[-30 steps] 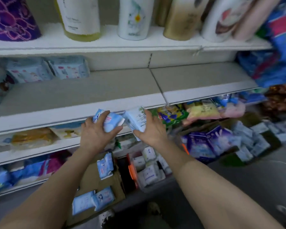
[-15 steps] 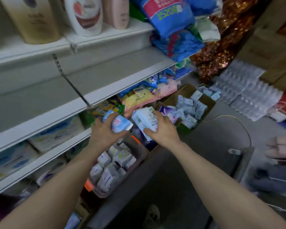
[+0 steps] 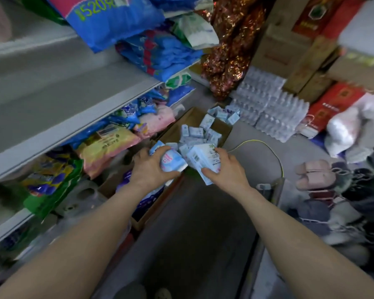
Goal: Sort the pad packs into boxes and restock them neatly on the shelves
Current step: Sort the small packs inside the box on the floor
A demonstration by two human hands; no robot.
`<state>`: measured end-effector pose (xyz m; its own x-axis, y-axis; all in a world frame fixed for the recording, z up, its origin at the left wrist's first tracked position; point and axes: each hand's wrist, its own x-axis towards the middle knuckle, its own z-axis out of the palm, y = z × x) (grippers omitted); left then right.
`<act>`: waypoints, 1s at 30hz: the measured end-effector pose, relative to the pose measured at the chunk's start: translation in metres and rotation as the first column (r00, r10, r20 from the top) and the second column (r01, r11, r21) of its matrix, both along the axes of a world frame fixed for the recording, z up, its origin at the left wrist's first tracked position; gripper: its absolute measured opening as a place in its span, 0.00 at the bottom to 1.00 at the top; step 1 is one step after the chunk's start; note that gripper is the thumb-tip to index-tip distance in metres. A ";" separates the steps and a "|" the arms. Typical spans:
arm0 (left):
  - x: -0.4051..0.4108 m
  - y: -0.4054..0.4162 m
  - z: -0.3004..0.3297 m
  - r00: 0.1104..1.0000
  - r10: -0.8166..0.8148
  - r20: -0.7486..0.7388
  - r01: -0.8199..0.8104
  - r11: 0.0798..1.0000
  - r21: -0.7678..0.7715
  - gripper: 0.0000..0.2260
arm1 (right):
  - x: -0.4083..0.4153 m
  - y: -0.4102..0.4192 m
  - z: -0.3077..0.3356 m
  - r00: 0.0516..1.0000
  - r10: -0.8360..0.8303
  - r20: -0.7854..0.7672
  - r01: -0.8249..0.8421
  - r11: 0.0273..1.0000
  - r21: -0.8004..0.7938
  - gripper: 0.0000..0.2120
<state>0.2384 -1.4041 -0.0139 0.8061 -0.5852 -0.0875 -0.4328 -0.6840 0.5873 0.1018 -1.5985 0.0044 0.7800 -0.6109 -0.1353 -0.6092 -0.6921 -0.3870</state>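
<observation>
My left hand (image 3: 148,168) grips a light blue pad pack with pink print (image 3: 172,160). My right hand (image 3: 226,170) grips a white and pale blue pad pack with a barcode (image 3: 201,157). Both packs are held side by side just in front of an open cardboard box (image 3: 224,128) on the floor, which holds several small pale blue pad packs (image 3: 200,132). The grey shelves (image 3: 73,124) run along the left, the middle one bare on top.
Coloured packs (image 3: 108,143) lie on the lower shelf. Big blue bags (image 3: 160,52) sit at the shelf's far end. Shrink-wrapped water bottles (image 3: 270,108), red and brown cartons (image 3: 330,102) and slippers (image 3: 313,175) crowd the right. A yellow cable (image 3: 274,152) crosses the grey floor.
My view has swung to the right along the shelves. Both hands, still holding their packs, have come over to the cardboard box of pale blue packs.
</observation>
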 end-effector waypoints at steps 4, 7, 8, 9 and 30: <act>0.021 -0.061 -0.004 0.997 -0.072 -0.028 0.073 0.996 0.051 0.39 | 0.013 -0.053 -0.010 0.999 -0.049 -0.003 0.049 0.999 -0.002 0.37; 0.050 -0.106 -0.015 0.994 -0.112 -0.013 0.113 0.991 0.074 0.36 | 0.034 -0.096 -0.018 0.996 -0.076 -0.034 0.076 0.997 -0.008 0.37; 0.061 -0.122 -0.019 0.992 -0.126 -0.019 0.127 0.988 0.086 0.36 | 0.041 -0.111 -0.020 0.996 -0.083 -0.043 0.082 0.997 -0.012 0.37; 0.073 -0.138 -0.023 0.990 -0.136 -0.029 0.138 0.986 0.094 0.36 | 0.050 -0.125 -0.022 0.995 -0.090 -0.044 0.090 0.996 -0.016 0.37; 0.228 -0.452 -0.065 0.982 -0.123 -0.142 0.145 0.978 0.151 0.34 | 0.194 -0.445 -0.060 0.980 -0.150 -0.131 0.160 0.985 0.071 0.36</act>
<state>0.4661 -1.8566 -0.0789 0.6967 -0.6568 -0.2886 -0.4534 -0.7149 0.5323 0.2959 -2.0431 -0.0557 0.6507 -0.7061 -0.2791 -0.7535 -0.5552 -0.3522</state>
